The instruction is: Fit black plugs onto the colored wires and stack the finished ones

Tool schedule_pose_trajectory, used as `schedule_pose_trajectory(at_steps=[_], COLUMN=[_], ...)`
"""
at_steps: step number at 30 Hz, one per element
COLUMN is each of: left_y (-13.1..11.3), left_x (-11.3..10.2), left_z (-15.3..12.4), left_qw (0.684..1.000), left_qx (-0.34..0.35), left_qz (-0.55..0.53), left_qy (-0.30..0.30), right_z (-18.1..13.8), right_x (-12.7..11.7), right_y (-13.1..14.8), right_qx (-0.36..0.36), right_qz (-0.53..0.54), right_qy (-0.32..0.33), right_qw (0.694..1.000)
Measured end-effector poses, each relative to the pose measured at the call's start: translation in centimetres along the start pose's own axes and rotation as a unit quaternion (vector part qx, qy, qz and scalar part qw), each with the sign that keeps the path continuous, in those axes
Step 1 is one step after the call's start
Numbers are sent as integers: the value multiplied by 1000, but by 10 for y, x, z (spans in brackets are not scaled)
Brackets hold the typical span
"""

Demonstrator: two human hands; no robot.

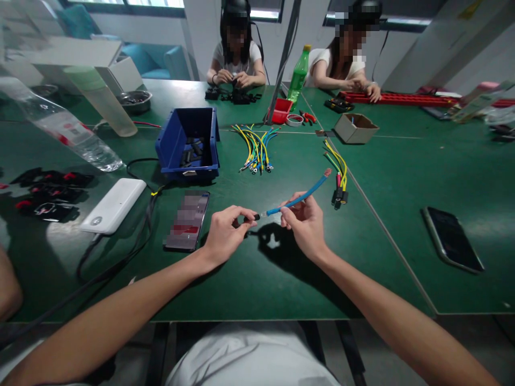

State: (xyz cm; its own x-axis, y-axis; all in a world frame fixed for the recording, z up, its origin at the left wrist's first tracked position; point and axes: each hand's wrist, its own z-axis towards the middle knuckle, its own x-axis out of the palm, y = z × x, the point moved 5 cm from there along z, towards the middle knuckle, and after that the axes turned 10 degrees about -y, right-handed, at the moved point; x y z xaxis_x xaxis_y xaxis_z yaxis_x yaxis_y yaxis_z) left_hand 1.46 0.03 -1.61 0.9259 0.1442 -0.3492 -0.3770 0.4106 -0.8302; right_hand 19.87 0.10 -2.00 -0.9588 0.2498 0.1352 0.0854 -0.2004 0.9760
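Pale grey cloth (251, 356) lies nearest; over the green tabletop (386, 214), the left hand (225, 230) pinches a short black cylinder (253, 218), the right hand (308, 225) a blue cable (314, 190) slanting from silver near-left tip (264, 214) to coppery far-right end (328, 172).

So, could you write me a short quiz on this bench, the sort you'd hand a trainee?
1. What colour is the cable in the right hand?
2. True or false: the small piece pinched in the left hand is white.
3. Fill in: in this view, just left of the bundle of yellow, green and blue wires stands a blue ____.

Key:
1. Blue.
2. False; it is black.
3. Bin.
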Motion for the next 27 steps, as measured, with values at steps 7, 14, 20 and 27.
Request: schedule_pose_trajectory(at_steps=[7, 14, 20, 27], left_y=[1, -2, -3, -1], left_x=[-3, -4, -5, -5], left_z=[2, 2, 3, 3], left_qw=[1000, 999, 999, 999], left_qx=[6, 23, 27, 27], left_qz=[-3, 1, 16, 17], left_qy=[-21, -30, -35, -32], right_z=[-1, -4, -5, -6], right_x=[0, 0, 1, 2], right_y=[2, 5, 6, 6], right_qx=[-14, -28, -37, -44], right_qz=[-16, -29, -34, -35], right_qy=[-3, 6, 9, 13], right_qw=[1000, 999, 999, 998])
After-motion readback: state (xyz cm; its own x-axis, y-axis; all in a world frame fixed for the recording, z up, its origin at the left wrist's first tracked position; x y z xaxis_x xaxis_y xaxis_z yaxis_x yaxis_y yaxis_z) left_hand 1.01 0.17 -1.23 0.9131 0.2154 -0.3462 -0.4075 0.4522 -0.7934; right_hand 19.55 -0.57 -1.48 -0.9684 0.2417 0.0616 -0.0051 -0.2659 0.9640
